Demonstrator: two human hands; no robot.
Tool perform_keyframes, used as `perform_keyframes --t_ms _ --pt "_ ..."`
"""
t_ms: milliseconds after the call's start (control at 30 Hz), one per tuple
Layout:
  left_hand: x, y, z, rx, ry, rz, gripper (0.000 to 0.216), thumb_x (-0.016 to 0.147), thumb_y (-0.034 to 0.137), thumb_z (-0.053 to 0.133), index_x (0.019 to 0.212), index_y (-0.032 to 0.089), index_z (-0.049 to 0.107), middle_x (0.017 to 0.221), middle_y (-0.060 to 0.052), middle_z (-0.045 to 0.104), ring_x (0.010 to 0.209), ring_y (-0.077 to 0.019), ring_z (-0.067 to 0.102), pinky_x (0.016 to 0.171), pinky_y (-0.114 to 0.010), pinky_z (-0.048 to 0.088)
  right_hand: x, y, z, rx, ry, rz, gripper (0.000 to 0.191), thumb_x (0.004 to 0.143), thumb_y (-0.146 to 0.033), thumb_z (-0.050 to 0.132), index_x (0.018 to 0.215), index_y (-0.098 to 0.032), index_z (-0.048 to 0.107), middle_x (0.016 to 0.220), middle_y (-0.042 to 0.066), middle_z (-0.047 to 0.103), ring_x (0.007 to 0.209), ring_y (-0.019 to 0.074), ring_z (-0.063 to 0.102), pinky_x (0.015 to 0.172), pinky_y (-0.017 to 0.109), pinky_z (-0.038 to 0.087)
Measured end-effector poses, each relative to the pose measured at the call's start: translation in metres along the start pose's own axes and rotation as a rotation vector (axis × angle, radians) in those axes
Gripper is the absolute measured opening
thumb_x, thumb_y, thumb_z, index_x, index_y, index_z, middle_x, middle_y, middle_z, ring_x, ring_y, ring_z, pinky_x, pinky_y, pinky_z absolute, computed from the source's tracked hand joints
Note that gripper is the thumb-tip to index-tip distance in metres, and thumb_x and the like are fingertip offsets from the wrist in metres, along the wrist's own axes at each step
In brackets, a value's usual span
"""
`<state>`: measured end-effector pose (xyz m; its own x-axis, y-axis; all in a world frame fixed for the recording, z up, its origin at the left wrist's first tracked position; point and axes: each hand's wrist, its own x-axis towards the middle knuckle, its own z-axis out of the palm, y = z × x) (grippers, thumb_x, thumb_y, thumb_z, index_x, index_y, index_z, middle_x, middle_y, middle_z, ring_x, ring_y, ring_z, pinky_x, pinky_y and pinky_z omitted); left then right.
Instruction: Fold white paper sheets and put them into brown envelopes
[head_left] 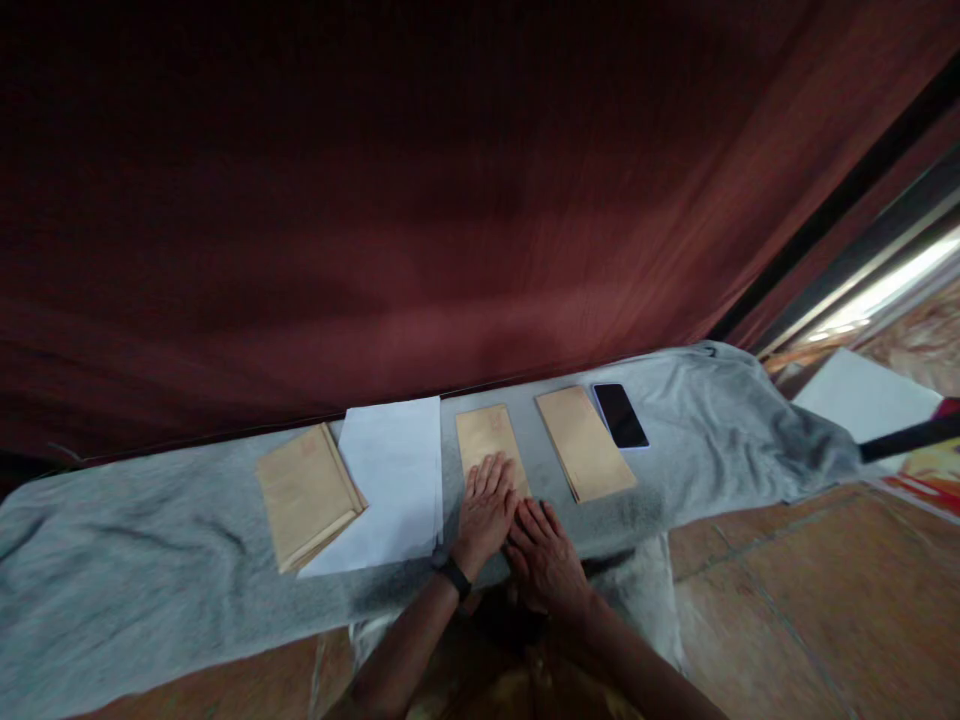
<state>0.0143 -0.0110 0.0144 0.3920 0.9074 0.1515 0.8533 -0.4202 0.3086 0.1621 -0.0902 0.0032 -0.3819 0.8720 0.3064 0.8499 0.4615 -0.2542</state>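
A brown paper envelope (486,432) lies on the grey cloth in front of me. My left hand (486,508), with a dark band on its wrist, rests flat over the envelope's lower part, fingers stretched out. Close against it, my right hand (546,558) lies with fingers extended at the envelope's near right corner. Both hands hide the envelope's near end. To the right is a neat stack of brown envelopes (586,442). White paper sheets (390,480) lie to the left, partly under another pile of brown envelopes (306,490).
A smartphone (621,415) with a dark screen lies right of the envelope stack. The grey cloth (165,560) covers a long narrow bench against a dark red wall (450,250). Tiled floor (810,600) shows at the near side. A white panel (862,395) stands at far right.
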Motion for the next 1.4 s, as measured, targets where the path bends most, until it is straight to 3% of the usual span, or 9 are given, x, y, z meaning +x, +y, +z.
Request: perform_keyframes --t_ms 133,333,500,600,700,867,967,1200,1400 --pt "0.038 -0.013 0.006 0.156 -0.029 0.016 0.055 0.103 0.037 0.033 0.155 0.019 0.032 0.164 -0.008 0.03 0.153 -0.0238 0.019 0.125 -0.051 0.017 0.001 0.0 -0.003 -0.062 -0.02 -0.019 0.054 0.1 -0.038 0.053 0.152 -0.027 0.041 0.158 0.008 0.042 0.143 0.0259 0.04 0.121 0.049 0.026" --pt "0.093 -0.026 0.009 0.158 -0.038 -0.047 0.059 0.102 0.043 0.031 0.156 0.019 0.03 0.164 -0.007 0.03 0.154 -0.024 0.015 0.125 -0.053 0.011 0.003 -0.001 -0.008 -0.086 -0.035 -0.022 0.058 0.101 -0.036 0.051 0.156 -0.033 0.032 0.162 0.007 0.033 0.143 0.0263 0.041 0.119 0.048 0.026" --pt "0.105 -0.027 0.004 0.131 -0.071 -0.08 0.06 0.103 0.045 0.03 0.156 0.018 0.031 0.164 -0.007 0.029 0.155 -0.0242 0.013 0.126 -0.053 0.011 0.004 -0.003 -0.007 -0.076 -0.033 0.009 0.057 0.1 -0.037 0.052 0.155 -0.035 0.034 0.161 0.006 0.035 0.141 0.0264 0.043 0.118 0.048 0.027" --pt "0.086 -0.027 -0.001 0.109 -0.103 -0.048 0.056 0.104 0.04 0.027 0.155 0.017 0.034 0.164 -0.008 0.029 0.154 -0.0245 0.018 0.125 -0.052 0.015 0.005 -0.005 -0.009 -0.073 -0.022 0.017 0.056 0.1 -0.035 0.051 0.154 -0.034 0.035 0.16 0.006 0.038 0.141 0.0258 0.043 0.118 0.047 0.027" --pt "0.045 -0.023 -0.004 0.068 -0.14 0.021 0.053 0.106 0.035 0.022 0.153 0.017 0.036 0.162 -0.008 0.033 0.152 -0.0224 0.025 0.123 -0.05 0.024 0.005 -0.006 -0.009 -0.064 -0.015 0.016 0.055 0.101 -0.033 0.05 0.154 -0.032 0.037 0.159 0.006 0.039 0.141 0.0254 0.042 0.119 0.048 0.026" --pt "-0.042 -0.006 -0.005 0.104 -0.045 0.138 0.058 0.105 0.041 0.03 0.158 0.019 0.023 0.163 -0.008 0.031 0.152 -0.0213 0.024 0.123 -0.047 0.027 0.003 -0.005 -0.004 -0.106 -0.034 -0.012 0.056 0.1 -0.03 0.048 0.154 -0.026 0.037 0.162 0.008 0.033 0.145 0.0261 0.036 0.121 0.05 0.024" --pt "-0.071 0.002 -0.007 0.162 0.006 0.117 0.068 0.102 0.046 0.038 0.16 0.017 0.017 0.163 -0.011 0.03 0.152 -0.0234 0.025 0.121 -0.046 0.03 0.0 -0.001 -0.002 -0.122 -0.054 -0.028 0.061 0.099 -0.03 0.048 0.157 -0.023 0.03 0.163 0.009 0.03 0.147 0.0264 0.033 0.122 0.05 0.023" --pt "-0.075 0.004 -0.014 0.213 -0.006 0.154 0.074 0.095 0.051 0.053 0.158 0.023 0.026 0.165 -0.013 0.025 0.151 -0.0301 0.028 0.118 -0.051 0.034 0.003 0.017 -0.005 -0.022 -0.098 -0.01 0.051 0.105 -0.028 0.034 0.155 -0.019 0.034 0.159 0.006 0.039 0.147 0.018 0.034 0.123 0.041 0.025" --pt "-0.077 0.005 -0.011 0.227 -0.002 0.171 0.076 0.091 0.054 0.059 0.154 0.021 0.034 0.163 -0.017 0.027 0.15 -0.0335 0.027 0.118 -0.053 0.034 0.056 0.036 0.009 -0.01 -0.134 -0.017 0.053 0.106 -0.034 0.03 0.155 -0.014 0.034 0.16 0.009 0.036 0.148 0.0204 0.033 0.123 0.044 0.024"
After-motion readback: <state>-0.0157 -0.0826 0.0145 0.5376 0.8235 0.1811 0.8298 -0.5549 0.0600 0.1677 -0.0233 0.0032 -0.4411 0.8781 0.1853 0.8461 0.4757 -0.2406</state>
